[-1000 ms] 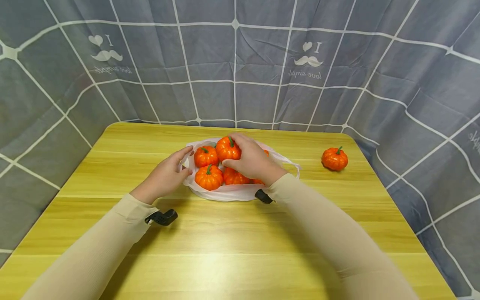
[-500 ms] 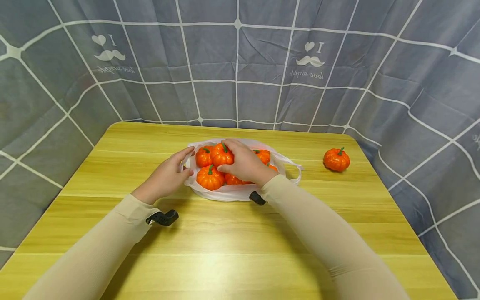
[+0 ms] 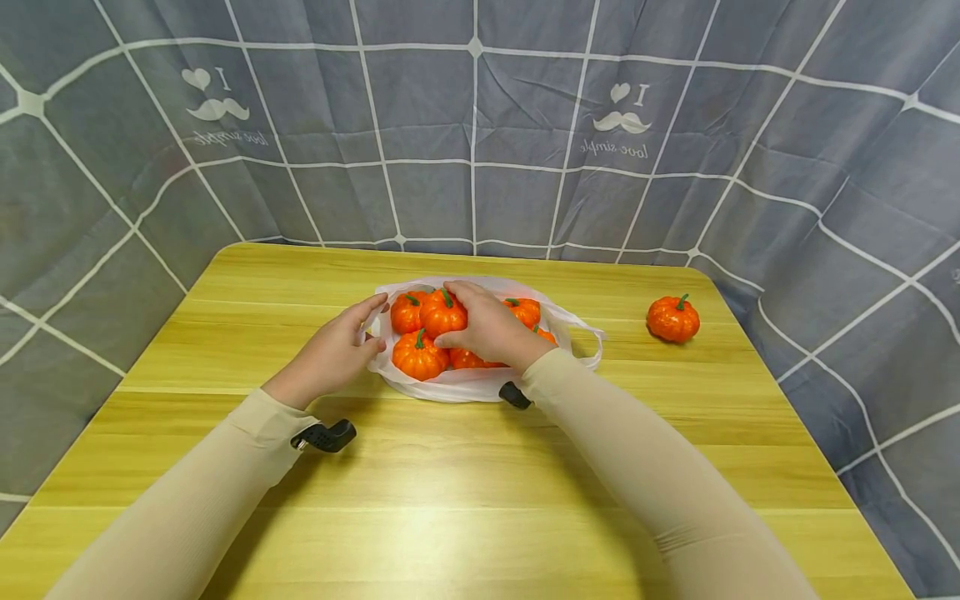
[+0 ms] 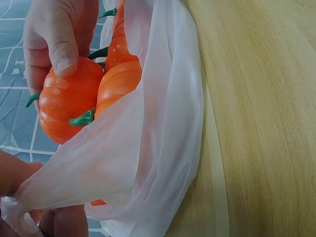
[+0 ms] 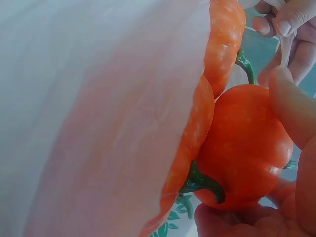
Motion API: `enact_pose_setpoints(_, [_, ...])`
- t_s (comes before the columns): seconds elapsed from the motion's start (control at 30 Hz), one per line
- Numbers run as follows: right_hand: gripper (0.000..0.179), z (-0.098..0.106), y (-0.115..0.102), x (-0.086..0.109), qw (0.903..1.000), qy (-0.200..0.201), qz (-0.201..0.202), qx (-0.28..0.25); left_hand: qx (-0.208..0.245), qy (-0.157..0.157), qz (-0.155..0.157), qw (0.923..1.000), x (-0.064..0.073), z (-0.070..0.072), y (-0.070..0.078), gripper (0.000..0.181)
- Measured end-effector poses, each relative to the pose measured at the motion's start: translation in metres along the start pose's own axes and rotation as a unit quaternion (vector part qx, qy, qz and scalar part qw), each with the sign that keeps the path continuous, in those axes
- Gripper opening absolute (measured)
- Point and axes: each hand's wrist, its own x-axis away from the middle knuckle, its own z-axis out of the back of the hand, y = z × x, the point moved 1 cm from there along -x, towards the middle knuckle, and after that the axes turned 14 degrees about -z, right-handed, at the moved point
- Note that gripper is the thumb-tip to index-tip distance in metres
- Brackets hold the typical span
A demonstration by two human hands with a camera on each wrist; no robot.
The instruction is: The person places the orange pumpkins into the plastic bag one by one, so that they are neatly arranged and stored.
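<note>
A white plastic bag (image 3: pixel 480 387) lies on the table with its mouth spread, holding several small orange pumpkins with green stems, such as the front-left pumpkin (image 3: pixel 420 358). Over the others, my right hand (image 3: pixel 491 327) grips one pumpkin (image 3: pixel 444 317), thumb on the near side and fingers behind. That gripped pumpkin (image 5: pixel 242 143) rests close against its neighbours in the right wrist view. At the bag's left edge, my left hand (image 3: pixel 327 348) pinches the gathered plastic (image 4: pixel 29 197) between thumb and fingers. Part of the bag's right side is hidden behind my right hand.
One more pumpkin (image 3: pixel 672 319) sits by itself on the wooden table (image 3: pixel 420 500), toward the right edge. A grey curtain (image 3: pixel 525 200) with white grid lines hangs behind the table and along both sides. The bag's handle loop (image 3: pixel 598 346) sticks out to the right.
My right hand has moved the gripped pumpkin slightly left and down among the others, uncovering pumpkins at the bag's right. The left hand keeps its place; little differs over the last half second.
</note>
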Motion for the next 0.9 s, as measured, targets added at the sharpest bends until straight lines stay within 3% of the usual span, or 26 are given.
enact_pose_setpoints(0.2, [0.101,0.0008,0.0035,0.0012,0.9999,-0.01,-0.002,0.002,0.001,0.0,-0.002,1.0,0.0,0.0001,0.0006,0.072])
enact_pose_setpoints(0.57, [0.085,0.0031,0.0066,0.0043,0.9999,-0.002,0.013,0.008,0.001,0.001,0.0,1.0,-0.001,0.0003,0.0011,0.073])
enact_pose_setpoints(0.9, [0.09,0.0055,0.0074,0.0079,1.0,-0.006,0.003,-0.004,-0.001,-0.002,0.004,1.0,-0.001,0.0013,0.0028,0.073])
